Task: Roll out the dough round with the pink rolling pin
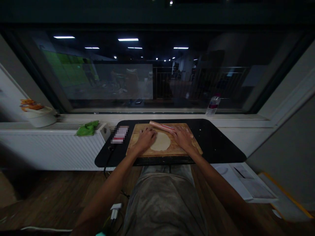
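A thin, round sheet of dough (161,142) lies flat on a wooden cutting board (182,153). My left hand (147,137) is at the dough's left edge, its fingers bent and closed against it; the fingertips are partly hidden. Slanting across the back of the board is a wooden rolling pin (159,125) with a red mark along it. My right hand (182,137) is closed over the pin's right part, just to the right of the dough, and covers some of it.
Under the board is a black table (221,149), with a blurred-out phone-like item (120,135) at left. A water bottle (213,105) stands on the windowsill. A green cloth (88,128) and a white tub (39,116) rest on the radiator. Papers (248,183) lie lower right.
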Available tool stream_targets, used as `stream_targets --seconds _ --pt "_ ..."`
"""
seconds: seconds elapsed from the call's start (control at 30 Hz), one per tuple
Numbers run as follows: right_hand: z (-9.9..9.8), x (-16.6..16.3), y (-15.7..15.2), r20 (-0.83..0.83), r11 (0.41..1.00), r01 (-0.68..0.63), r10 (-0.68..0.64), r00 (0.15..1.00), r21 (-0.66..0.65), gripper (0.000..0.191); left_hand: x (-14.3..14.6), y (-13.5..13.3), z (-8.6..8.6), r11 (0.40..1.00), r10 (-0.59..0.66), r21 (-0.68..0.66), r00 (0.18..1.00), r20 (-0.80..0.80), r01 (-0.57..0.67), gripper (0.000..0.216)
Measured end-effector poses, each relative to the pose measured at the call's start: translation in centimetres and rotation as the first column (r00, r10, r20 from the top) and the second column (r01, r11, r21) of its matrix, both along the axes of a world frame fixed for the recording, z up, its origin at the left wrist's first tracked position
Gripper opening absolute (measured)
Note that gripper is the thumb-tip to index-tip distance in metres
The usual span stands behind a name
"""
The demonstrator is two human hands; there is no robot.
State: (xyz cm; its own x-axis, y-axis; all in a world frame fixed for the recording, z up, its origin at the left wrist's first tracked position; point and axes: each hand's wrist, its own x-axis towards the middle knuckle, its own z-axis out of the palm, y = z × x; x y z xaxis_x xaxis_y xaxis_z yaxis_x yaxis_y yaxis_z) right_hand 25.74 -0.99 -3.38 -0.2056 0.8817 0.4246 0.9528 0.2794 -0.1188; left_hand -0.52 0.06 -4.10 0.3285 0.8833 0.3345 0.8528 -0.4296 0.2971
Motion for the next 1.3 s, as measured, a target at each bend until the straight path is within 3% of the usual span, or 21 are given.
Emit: stream_targets --seconds 0.27,0.73,1.1,1.3 --pt "-0.6 0.4 0.6 -0.017 1.000 -0.019 0.020 1.000 0.002 0.050 -0.9 0.6 -1.0 0.997 -0.046 0.066 0.988 0.147 0.037 0.033" --pt "-0.2 0.1 0.2 -0.001 1.000 -0.011 0.012 1.000 0.004 0.047 -0.3 -0.7 -0.2 0.997 -0.050 0.045 0.993 -0.108 0.055 0.043" --pt "0.3 0.0 -0.2 -0.001 1.000 -0.018 0.018 1.000 -0.021 0.047 0.0 -0.4 0.0 0.998 -0.044 0.036 0.995 -0.093 0.048 0.042" --pt "0.0 0.1 0.1 -0.007 1.000 -0.017 0.017 1.000 -0.009 0.047 0.1 -0.2 -0.8 0.999 -0.015 0.050 0.999 -0.035 0.017 0.041"
